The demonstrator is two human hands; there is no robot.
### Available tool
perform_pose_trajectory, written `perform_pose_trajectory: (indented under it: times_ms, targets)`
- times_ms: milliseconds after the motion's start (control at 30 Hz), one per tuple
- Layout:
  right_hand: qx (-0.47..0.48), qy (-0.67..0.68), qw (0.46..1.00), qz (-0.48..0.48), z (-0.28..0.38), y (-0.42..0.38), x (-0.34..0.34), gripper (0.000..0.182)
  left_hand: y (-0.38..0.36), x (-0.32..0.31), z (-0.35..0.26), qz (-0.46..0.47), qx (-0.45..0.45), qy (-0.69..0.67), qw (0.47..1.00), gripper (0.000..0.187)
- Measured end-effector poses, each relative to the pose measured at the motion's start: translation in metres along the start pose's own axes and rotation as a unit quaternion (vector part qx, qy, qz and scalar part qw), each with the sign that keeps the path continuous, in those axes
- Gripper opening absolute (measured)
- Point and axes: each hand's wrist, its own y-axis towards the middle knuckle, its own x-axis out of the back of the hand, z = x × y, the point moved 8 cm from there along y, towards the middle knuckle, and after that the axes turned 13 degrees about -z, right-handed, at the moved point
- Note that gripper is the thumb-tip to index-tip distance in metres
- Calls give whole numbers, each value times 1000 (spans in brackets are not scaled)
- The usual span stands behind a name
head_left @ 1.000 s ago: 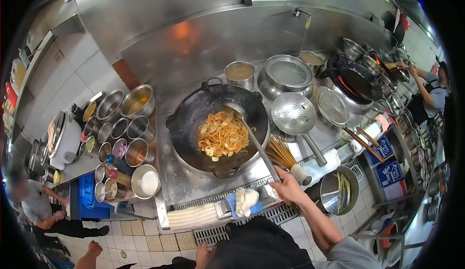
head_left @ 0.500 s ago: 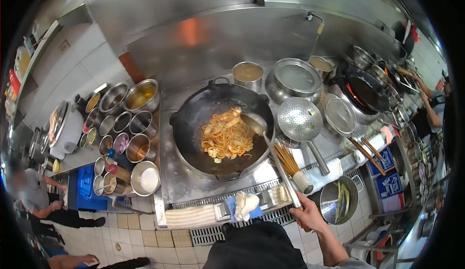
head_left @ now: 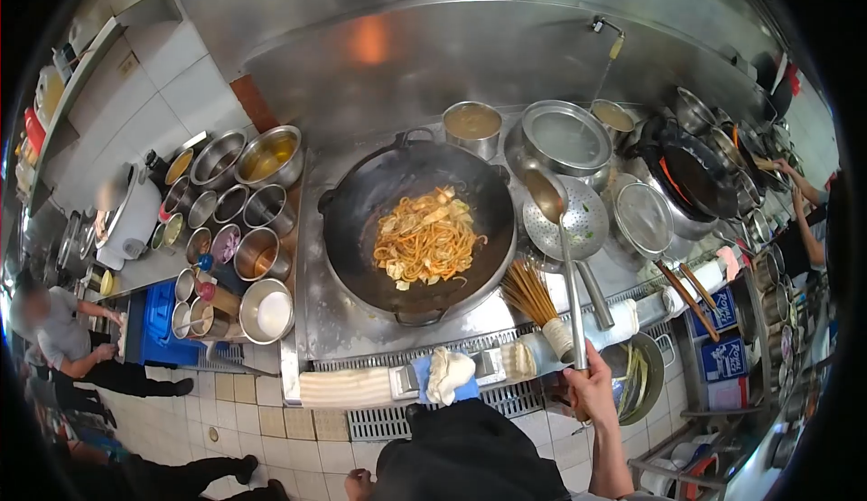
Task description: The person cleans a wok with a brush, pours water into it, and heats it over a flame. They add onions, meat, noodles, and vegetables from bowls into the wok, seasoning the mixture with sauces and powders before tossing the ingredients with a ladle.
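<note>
My right hand (head_left: 591,385) grips the handle of a long metal ladle, whose bowl (head_left: 545,196) is over the perforated strainer (head_left: 565,218), right of the wok. Noodles with cabbage pieces (head_left: 428,237) lie heaped in the large black wok (head_left: 357,196), with a little steam above. My left hand (head_left: 358,484) is low at the bottom edge, beside my dark apron, its fingers curled; whether it holds anything is hidden. A bamboo brush (head_left: 533,301) lies between the wok and the ladle handle.
Metal pots and seasoning containers (head_left: 263,254) crowd the left counter. Behind the wok stands a pot of broth (head_left: 472,124); a lidded pot (head_left: 567,137) is beside it. Folded cloths (head_left: 449,375) line the front edge. Other people are at the far left and far right.
The ladle has moved from the wok's right side to over the strainer, with my right hand higher. My left hand has come into view at the bottom. The view has shifted slightly.
</note>
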Motion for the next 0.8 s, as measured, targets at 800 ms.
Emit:
perform_pose_trajectory:
  times_ms: [800]
  targets:
    - [158, -301, 912, -232, -103, 4, 65, 69, 70, 177, -283, -285, -242, -237, 897, 27]
